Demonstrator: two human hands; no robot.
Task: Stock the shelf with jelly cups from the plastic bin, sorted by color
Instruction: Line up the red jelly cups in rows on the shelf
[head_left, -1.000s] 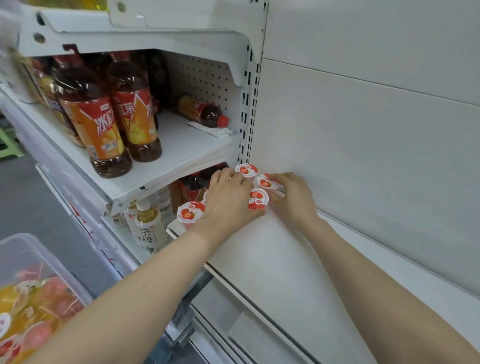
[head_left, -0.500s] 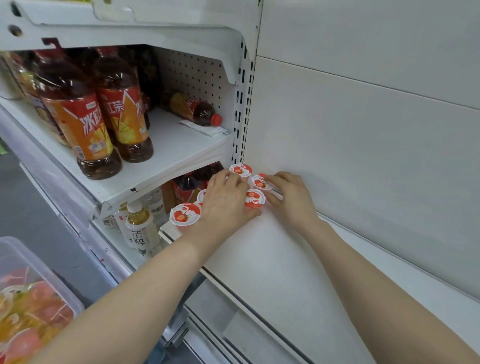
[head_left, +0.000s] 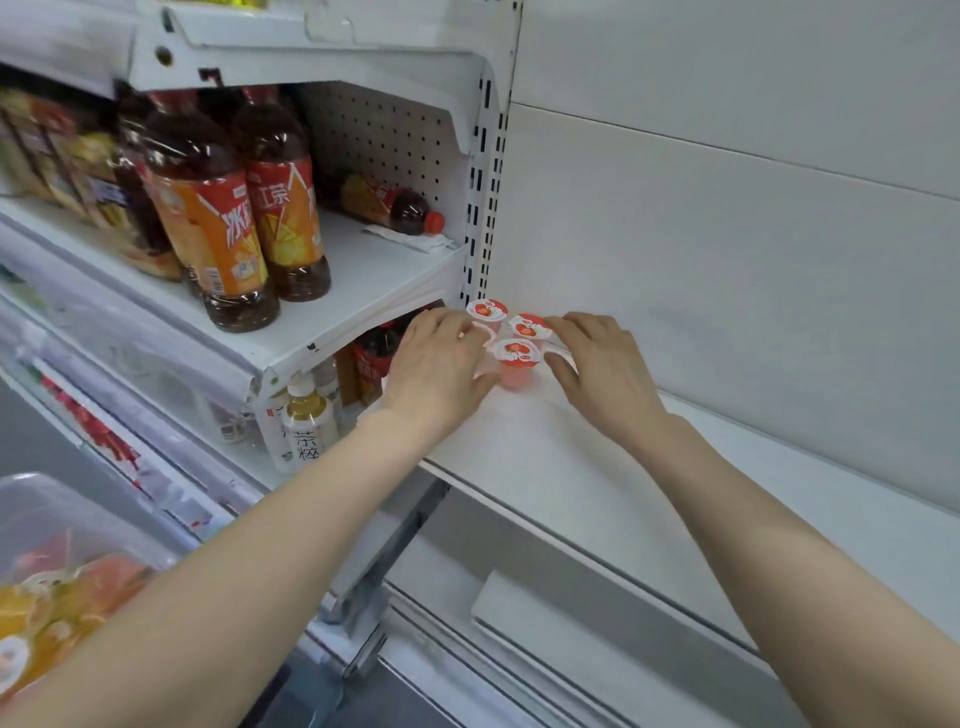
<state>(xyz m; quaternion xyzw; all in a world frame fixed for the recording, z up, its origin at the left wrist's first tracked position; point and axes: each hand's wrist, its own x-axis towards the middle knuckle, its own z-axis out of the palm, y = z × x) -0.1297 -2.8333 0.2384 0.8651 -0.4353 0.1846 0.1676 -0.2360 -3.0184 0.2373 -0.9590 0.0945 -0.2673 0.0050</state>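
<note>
Head view: red cups (head_left: 516, 353) are gathered in the shelf (head_left: 571, 467) back-left corner, evidently so one colour is kept together. Fingers of the right hand (head_left: 597, 371) are spread against them; those of the left hand (head_left: 441, 364) are bent over them, grip not determinable.

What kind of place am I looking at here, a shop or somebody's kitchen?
Most likely a shop, or a mock-up of one: white retail shelving with a slotted upright, bottled tea lined up facing out, and red-lidded jelly cups grouped on a white shelf.
</note>
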